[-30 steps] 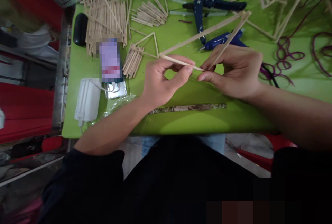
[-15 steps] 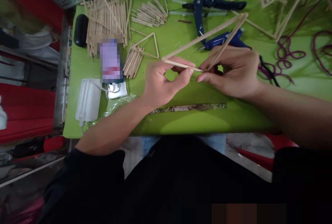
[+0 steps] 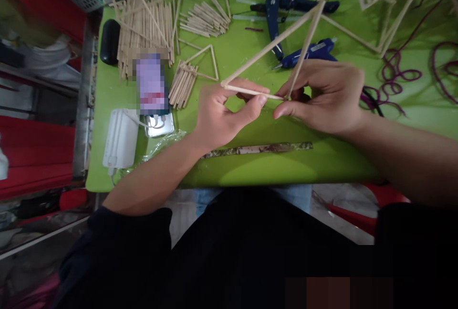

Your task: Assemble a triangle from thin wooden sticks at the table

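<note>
A triangle of thin wooden sticks (image 3: 266, 50) is held above the green table (image 3: 250, 165). My left hand (image 3: 223, 113) pinches its short bottom stick between thumb and forefinger. At the triangle's lower right corner my right hand (image 3: 324, 96) is closed with its fingertips on the stick ends. The two long sticks rise to a point over the blue glue guns (image 3: 275, 10).
Piles of cut sticks (image 3: 146, 29) and a small finished triangle (image 3: 205, 63) lie at the back left. A phone (image 3: 152, 82), a white charger (image 3: 119, 137), a black case (image 3: 110, 40), purple cord (image 3: 397, 77) and a long mottled stick (image 3: 257, 148) are also on the table.
The triangle's far point has swung left and upward, so the frame stands steeper. Both hands stay in place at its bottom stick.
</note>
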`<move>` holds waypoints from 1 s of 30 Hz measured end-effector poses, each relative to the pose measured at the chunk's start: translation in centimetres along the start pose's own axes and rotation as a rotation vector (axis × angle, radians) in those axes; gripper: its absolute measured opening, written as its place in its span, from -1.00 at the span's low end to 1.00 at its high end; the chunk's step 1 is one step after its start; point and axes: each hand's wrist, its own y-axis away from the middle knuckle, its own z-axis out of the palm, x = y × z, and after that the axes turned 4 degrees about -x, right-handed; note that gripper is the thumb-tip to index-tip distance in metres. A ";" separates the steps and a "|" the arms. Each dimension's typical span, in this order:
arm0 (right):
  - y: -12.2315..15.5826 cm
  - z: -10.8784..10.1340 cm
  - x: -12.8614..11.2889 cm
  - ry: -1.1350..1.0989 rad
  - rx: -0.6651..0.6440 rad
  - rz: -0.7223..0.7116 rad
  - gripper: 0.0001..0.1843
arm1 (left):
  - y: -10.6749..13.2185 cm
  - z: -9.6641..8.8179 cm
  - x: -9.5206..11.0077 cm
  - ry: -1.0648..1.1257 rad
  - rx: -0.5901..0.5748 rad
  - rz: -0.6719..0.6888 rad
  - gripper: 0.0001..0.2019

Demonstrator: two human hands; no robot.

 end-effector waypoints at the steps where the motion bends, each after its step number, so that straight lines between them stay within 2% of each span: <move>1: 0.0 0.0 0.0 -0.001 0.007 -0.006 -0.40 | 0.0 0.0 0.0 0.004 -0.002 -0.001 -0.58; 7: 0.1 -0.1 0.1 -0.005 -0.014 0.024 -0.43 | 0.0 -0.3 -0.6 0.016 -0.020 0.043 -0.66; 11: 0.2 -0.2 0.1 -0.008 -0.041 0.050 -0.47 | 0.2 -0.3 -1.1 -0.029 -0.004 0.029 -0.59; 17: 0.5 -0.1 0.7 -0.033 -0.064 0.013 -0.55 | 0.1 -0.3 -0.5 0.003 -0.039 0.047 -0.64; 21: 0.7 -0.1 0.7 -0.053 -0.040 0.058 -0.56 | 0.1 -0.4 -0.9 -0.029 -0.016 -0.019 -0.57; 24: 0.6 -0.1 0.4 -0.012 -0.016 0.102 -0.56 | -0.3 -0.7 -2.4 -0.020 0.040 -0.053 -0.37; 25: 0.5 0.0 0.3 -0.008 -0.008 0.110 -0.55 | -0.6 -0.8 -3.0 -0.007 0.065 -0.009 -0.30; 27: 0.4 0.1 0.2 -0.023 0.010 0.110 -0.55 | -1.1 -1.1 -3.7 0.022 0.135 0.190 -0.28; 29: 0.4 0.2 0.4 -0.049 0.025 0.103 -0.54 | -1.5 -1.4 -3.9 0.016 0.206 0.377 -0.41; 30: 0.4 0.3 0.5 -0.060 0.033 0.101 -0.53 | -1.6 -1.6 -3.8 -0.003 0.213 0.404 -0.49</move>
